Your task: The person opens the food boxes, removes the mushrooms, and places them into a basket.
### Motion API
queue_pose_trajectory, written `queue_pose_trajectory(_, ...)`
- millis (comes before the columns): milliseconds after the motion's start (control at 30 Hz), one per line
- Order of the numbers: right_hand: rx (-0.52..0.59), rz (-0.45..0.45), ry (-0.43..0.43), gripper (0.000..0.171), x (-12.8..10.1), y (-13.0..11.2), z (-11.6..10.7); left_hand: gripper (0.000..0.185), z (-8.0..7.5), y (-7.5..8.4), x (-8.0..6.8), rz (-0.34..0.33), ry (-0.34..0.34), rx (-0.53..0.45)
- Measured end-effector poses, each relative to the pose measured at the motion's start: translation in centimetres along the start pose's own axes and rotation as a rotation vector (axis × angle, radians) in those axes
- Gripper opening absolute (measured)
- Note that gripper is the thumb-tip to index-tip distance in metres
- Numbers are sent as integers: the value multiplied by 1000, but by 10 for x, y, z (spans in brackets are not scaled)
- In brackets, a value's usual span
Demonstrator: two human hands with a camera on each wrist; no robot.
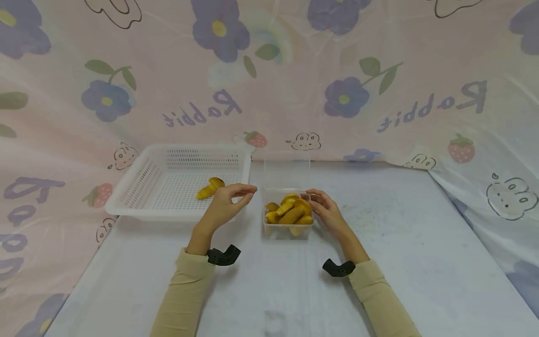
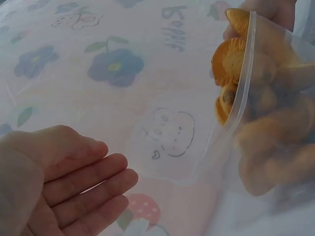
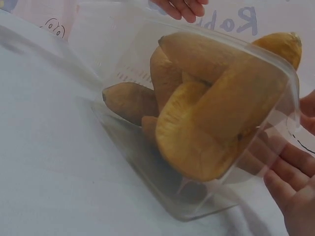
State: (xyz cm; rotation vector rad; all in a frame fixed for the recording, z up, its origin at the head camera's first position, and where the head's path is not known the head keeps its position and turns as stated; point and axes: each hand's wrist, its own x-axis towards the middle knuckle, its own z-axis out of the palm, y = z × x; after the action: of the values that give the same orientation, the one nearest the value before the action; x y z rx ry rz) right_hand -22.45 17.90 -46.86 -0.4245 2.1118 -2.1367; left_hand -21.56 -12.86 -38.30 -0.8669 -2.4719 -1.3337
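A clear plastic box (image 1: 289, 232) stands on the table, heaped with yellow-brown mushrooms (image 1: 290, 213). Its transparent lid (image 1: 287, 174) is raised at the back. My left hand (image 1: 229, 201) hovers left of the box, fingers extended and holding nothing; the left wrist view shows its fingers (image 2: 91, 191) apart from the box wall. At the box's right side is my right hand (image 1: 328, 213), its fingertips at the rim. The right wrist view shows its fingers (image 3: 285, 172) loosely extended along the clear wall. One mushroom (image 1: 206, 191) lies in the white basket (image 1: 147, 216).
The white perforated basket stands at the back left of the white-covered table (image 1: 404, 262). A patterned cloth (image 1: 286, 84) hangs behind and along both sides. Black wrist pieces (image 1: 224, 256) sit at both sleeve cuffs.
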Motion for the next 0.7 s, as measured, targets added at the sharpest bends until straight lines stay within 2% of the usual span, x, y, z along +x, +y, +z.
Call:
queue_pose_trajectory(200,15,0,4,49,-1,-1,1,22,11,6,5,-33,-58,3)
queue_pose_trajectory(433,9,5,11,47,-1,-1,2,26,27,15,9,-10,-167,15)
queue_pose_trajectory(700,-8,33,18,49,0,-1,3,32,42,12,12,-7,-238,6)
